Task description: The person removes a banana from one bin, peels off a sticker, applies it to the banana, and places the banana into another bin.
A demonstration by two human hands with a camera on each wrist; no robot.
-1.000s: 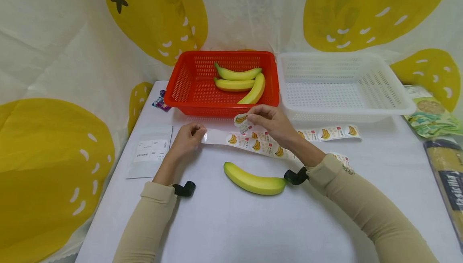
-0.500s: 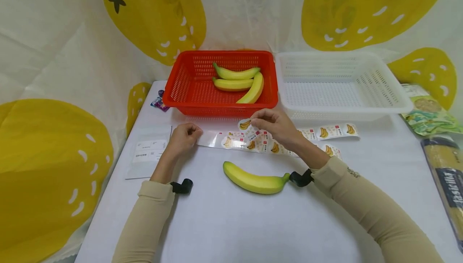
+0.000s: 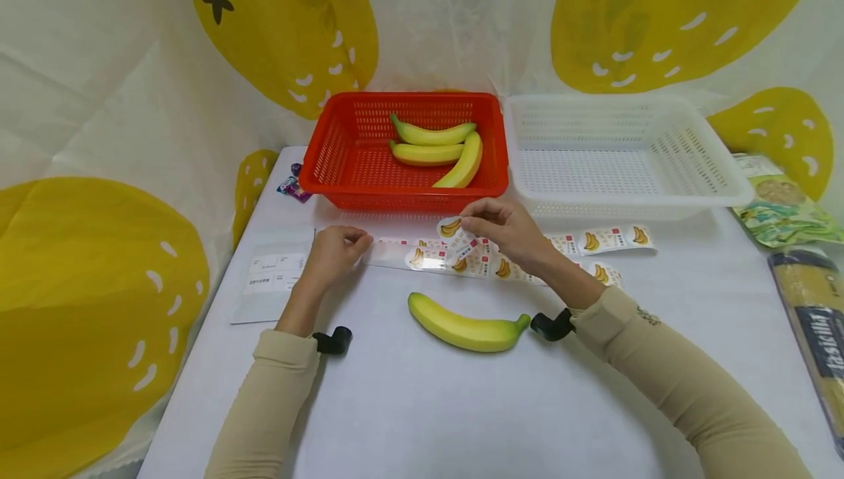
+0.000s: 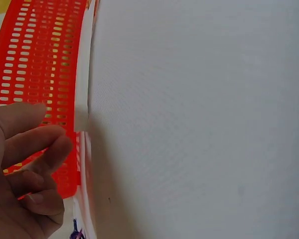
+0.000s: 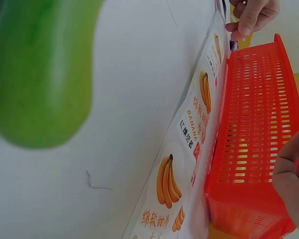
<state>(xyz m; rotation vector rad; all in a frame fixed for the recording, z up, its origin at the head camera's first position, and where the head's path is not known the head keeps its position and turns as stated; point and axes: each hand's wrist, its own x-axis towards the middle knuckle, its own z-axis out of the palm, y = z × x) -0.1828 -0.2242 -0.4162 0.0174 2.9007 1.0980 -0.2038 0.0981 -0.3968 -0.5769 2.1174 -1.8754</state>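
Sticker (image 3: pixel 450 228) white, banana print, pinched by right hand (image 3: pixel 504 234).

The red basket (image 3: pixel 343 157) and the white basket (image 3: pixel 692 149) beside it are perforated plastic. The sticker strip (image 3: pixel 395 252) in front of the red basket is glossy paper; the counter (image 3: pixel 461 406) cloth is matt.

Bright, even light fills all three views, casting only faint soft shadows under the forearms on the white cloth-covered bench (image 3: pixel 422 406). The head view bows at its edges. In the right wrist view the yellow-green banana (image 5: pixel 40 69) looms blurred, out of focus.
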